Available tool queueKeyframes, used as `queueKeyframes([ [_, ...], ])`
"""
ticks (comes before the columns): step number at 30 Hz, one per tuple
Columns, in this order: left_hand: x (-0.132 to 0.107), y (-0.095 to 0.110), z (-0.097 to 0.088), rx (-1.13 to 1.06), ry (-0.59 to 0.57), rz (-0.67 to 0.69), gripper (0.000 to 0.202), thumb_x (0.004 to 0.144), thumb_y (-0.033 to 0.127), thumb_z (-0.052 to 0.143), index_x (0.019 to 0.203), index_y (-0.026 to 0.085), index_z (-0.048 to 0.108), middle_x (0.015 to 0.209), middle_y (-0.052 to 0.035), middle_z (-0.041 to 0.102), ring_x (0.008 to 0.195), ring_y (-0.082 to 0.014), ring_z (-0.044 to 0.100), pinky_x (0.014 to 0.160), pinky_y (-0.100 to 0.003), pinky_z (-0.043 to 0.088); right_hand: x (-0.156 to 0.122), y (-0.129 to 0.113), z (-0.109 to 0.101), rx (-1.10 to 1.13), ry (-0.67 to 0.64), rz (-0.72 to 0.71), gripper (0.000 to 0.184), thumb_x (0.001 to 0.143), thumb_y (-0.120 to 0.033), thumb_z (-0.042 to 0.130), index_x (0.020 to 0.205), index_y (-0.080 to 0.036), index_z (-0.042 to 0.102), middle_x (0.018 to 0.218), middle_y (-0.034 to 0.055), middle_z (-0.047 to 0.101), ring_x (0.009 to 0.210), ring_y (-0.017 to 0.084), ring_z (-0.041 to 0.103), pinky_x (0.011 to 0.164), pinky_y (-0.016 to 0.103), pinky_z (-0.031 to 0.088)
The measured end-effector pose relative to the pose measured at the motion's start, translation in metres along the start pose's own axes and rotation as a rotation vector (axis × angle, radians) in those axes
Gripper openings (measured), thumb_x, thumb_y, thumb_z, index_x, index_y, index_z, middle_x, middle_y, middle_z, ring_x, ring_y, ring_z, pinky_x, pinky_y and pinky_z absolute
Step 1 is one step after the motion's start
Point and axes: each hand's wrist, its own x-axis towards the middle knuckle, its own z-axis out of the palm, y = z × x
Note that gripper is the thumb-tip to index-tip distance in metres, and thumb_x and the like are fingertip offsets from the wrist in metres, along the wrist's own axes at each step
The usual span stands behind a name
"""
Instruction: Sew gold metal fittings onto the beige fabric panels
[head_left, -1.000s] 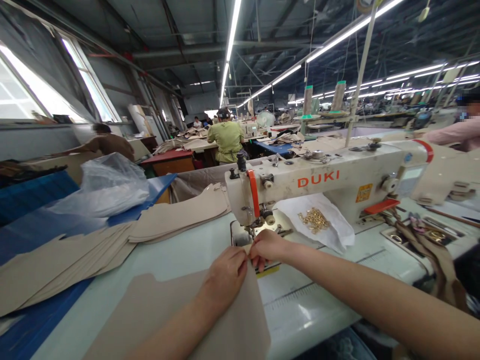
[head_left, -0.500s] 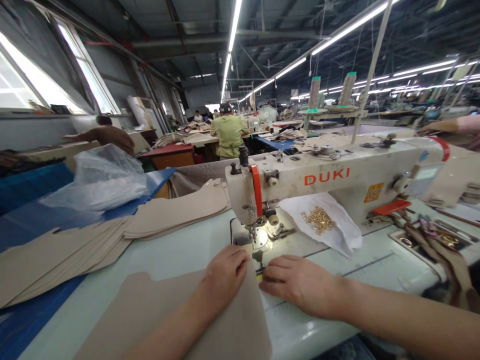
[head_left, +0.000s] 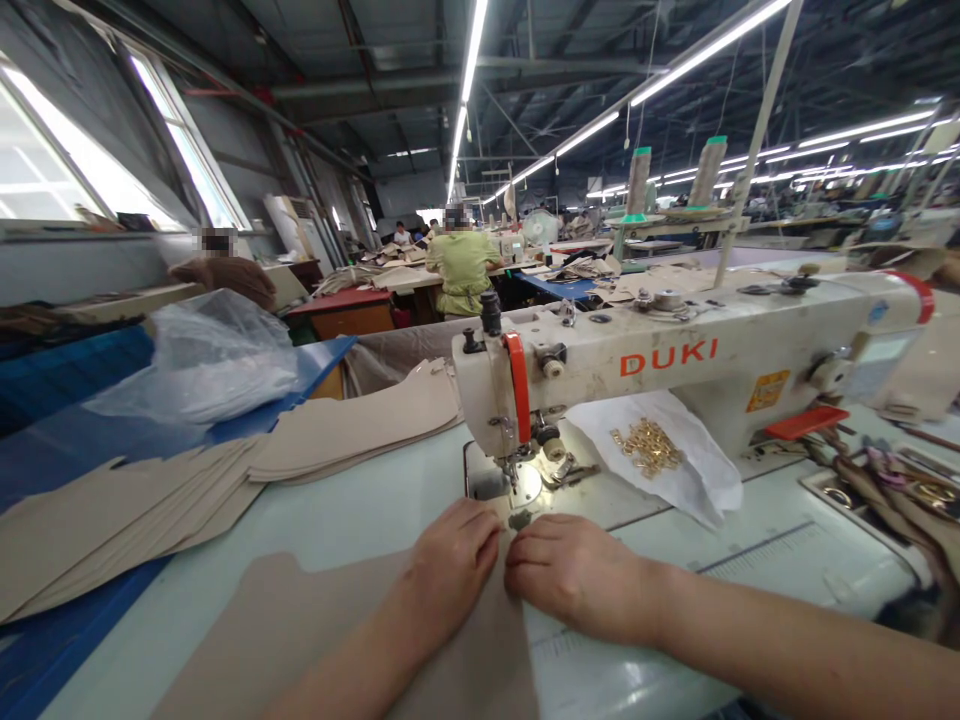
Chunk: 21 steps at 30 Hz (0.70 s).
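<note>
A beige cut piece of material [head_left: 315, 630] lies on the pale sewing table [head_left: 375, 500] in front of me. My left hand [head_left: 454, 565] rests on its upper right corner with the fingers curled down. My right hand [head_left: 574, 575] lies just right of it, fingers bent and pressed on the same edge, the two hands almost touching. Both sit just in front of the needle and presser foot [head_left: 517, 480] of the white DUKI sewing machine [head_left: 675, 360]. What the fingertips pinch is hidden.
Stacks of beige cut pieces [head_left: 225, 470] lie to the left on a blue surface, with a clear plastic bag [head_left: 202, 360] behind. Gold metal rings [head_left: 649, 445] sit on white paper under the machine arm. Straps [head_left: 885, 490] lie at right. Other people work at tables beyond.
My right hand has slid left along the table to meet my left hand at the piece's corner. The view has shifted slightly.
</note>
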Motion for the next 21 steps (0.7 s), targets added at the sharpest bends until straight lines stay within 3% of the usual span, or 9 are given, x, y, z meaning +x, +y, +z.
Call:
queueKeyframes([
  [21, -0.0025, -0.0001, 0.0045, -0.004, 0.031, 0.029, 0.022, 0.09, 0.013, 0.04, 0.075, 0.019, 0.056, 0.075, -0.0035, 0.062, 0.073, -0.0167, 0.058, 0.068, -0.03, 0.051, 0.0, -0.0009, 0.0005, 0.106, 0.066, 0.054, 0.019, 0.091, -0.018, 0.044, 0.084, -0.015, 0.061, 0.08, 0.0057, 0.064, 0.077, 0.017, 0.056, 0.076, 0.03, 0.044],
])
